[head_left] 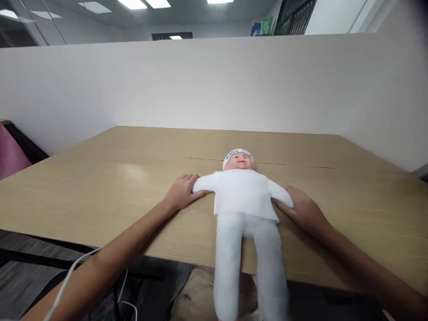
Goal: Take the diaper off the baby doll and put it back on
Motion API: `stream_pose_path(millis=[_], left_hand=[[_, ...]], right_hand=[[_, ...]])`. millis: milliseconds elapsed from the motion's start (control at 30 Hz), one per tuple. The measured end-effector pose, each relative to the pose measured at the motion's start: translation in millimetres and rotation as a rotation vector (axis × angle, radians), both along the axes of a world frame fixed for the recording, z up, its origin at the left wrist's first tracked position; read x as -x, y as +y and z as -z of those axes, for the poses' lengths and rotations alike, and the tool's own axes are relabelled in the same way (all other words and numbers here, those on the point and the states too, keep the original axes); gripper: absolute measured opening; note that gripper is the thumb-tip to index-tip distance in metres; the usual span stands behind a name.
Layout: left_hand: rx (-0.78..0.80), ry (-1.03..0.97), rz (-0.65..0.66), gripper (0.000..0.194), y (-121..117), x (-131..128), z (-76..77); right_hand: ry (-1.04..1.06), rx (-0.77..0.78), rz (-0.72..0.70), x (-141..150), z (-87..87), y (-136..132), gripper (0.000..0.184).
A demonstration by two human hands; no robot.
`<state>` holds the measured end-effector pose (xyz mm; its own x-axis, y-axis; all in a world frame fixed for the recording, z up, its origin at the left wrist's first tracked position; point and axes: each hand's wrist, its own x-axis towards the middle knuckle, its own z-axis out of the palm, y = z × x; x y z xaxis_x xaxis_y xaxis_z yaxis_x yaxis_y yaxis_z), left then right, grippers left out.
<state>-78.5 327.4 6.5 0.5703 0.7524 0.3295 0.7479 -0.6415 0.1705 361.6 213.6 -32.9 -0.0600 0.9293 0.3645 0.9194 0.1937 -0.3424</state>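
A baby doll (245, 191) in a white top, white trousers and a white headband with blue lettering lies face up on the wooden table. Its head points away from me, and its legs hang past the near edge over my lap. My left hand (183, 191) is closed round the end of the doll's sleeve on the left. On the other side, my right hand (302, 209) grips the opposite sleeve, with the thumb underneath. Both doll arms are spread outward. The doll's own hands are hidden in the sleeves or in my grip.
The light wooden table (150, 147) has seams running across it and meets a white partition (214, 84) at the back. A white cable (72, 272) passes by my left forearm. Something pink (13, 154) with a black edge stands at the far left.
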Motion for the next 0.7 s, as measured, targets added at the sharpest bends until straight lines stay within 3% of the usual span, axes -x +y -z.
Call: stream_pose_path(millis=[167,367,533,700], left_hand=[[0.007,-0.05,-0.002,0.066,72.4,-12.4,1.2],[-0.094,-0.085,-0.097,0.068,139.3,-27.3,6.6],[-0.153,-0.091,-0.139,0.065,181.9,-32.0,9.6],[-0.135,-0.105,-0.192,0.065,207.2,-30.5,12.1]], right_hand=[[0.005,-0.023,-0.004,-12.7,-1.0,72.6,0.039],[-0.001,-0.074,0.059,-23.9,-1.6,143.0,0.042],[0.002,-0.142,0.041,-33.0,-4.1,193.1,0.048],[-0.025,-0.167,-0.002,-45.5,-0.7,224.4,0.059]])
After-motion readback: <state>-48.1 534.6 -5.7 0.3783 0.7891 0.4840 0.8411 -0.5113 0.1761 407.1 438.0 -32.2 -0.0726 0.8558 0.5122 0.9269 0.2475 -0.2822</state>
